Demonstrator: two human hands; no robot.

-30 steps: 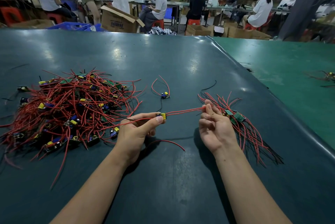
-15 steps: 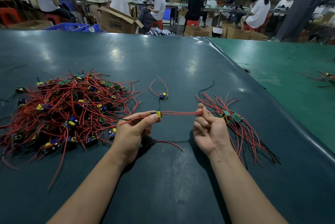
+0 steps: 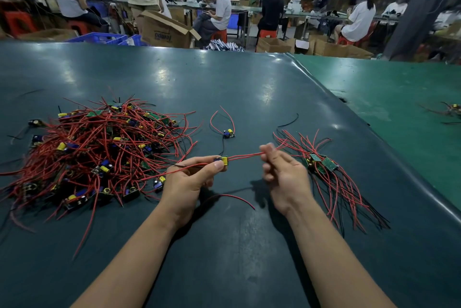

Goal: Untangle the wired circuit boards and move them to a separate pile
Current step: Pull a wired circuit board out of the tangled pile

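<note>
Surface (image 3: pixel 249 88), dark teal and glossy, carries everything in play: the big tangled heap (image 3: pixel 99 153) of red-wired circuit boards on the left, the smaller sorted pile (image 3: pixel 329 173) on the right with its leads fanned toward the near edge, and one loose board (image 3: pixel 229 133) lying alone between them, farther back. Between the two piles the person stretches a single board (image 3: pixel 222 160) by its red leads (image 3: pixel 245 155). The left hand (image 3: pixel 185 183) pinches the board itself between thumb and fingers, so that grip is clamped on the board; the right hand (image 3: pixel 282 173) has its fingers curled around the far end of the leads, its grip closed on the wires. Compared with a second ago, the right hand has drawn back a little from the sorted pile and closed more tightly on the leads, while the board stays pinched at the same spot beside the heap's edge. I judge that the leads are being pulled straight and that this board is nearly free, with only the carry to the right pile left for it; the heap remains large. On the open cardboard box (image 3: pixel 162 33) beyond the surface, print reads "tempo", upside down.
</note>
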